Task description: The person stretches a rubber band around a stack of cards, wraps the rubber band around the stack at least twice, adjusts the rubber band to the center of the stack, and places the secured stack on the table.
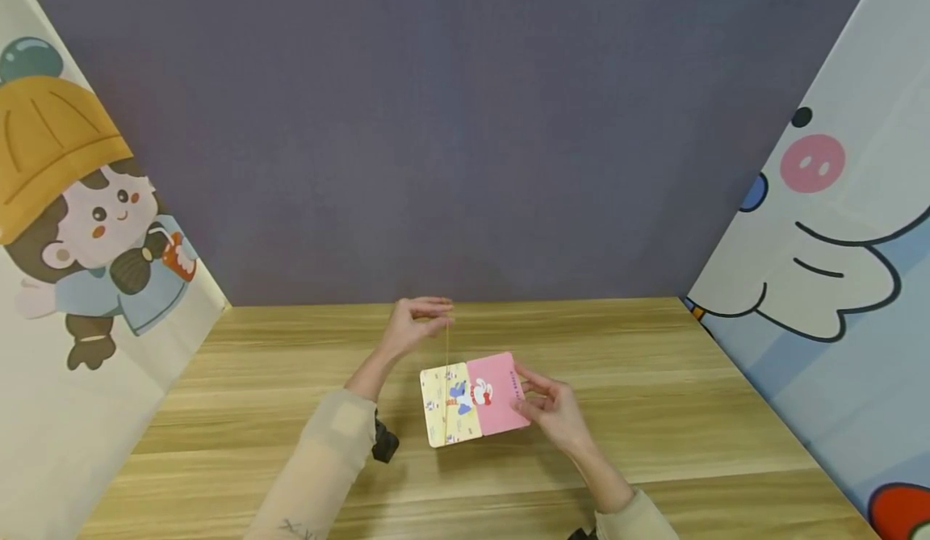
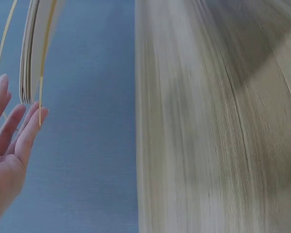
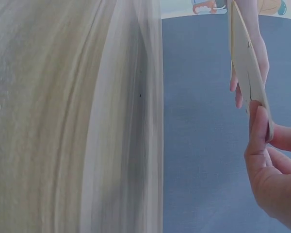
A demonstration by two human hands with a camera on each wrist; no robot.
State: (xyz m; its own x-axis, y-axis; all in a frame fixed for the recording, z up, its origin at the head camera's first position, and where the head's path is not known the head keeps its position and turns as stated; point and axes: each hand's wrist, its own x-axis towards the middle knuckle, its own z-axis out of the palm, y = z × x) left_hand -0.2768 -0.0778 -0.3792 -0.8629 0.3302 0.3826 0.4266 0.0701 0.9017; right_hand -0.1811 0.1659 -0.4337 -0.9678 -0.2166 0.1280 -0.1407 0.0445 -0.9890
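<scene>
A small notebook [image 1: 497, 407] with a pink and yellow cartoon cover is held tilted above the wooden table. My right hand [image 1: 559, 416] grips it by the pink right edge, thumb on the cover. A thin yellow elastic band [image 1: 446, 342] runs along the yellow part and stretches away from the notebook's far edge. At its far end my left hand [image 1: 412, 326] holds the band out on its fingertips. In the left wrist view, the notebook's page edges [image 2: 26, 63] show between the two strands of the band. The right wrist view sees the notebook [image 3: 247, 63] nearly edge-on.
The wooden table [image 1: 291, 362] meets a dark grey-blue panel [image 1: 450, 136] at the back. Side panels with cartoon figures, a child [image 1: 109, 217] at left and a pig-nosed animal [image 1: 835, 225] at right, flank the table. A black wrist device [image 1: 385, 441] sits by the left sleeve.
</scene>
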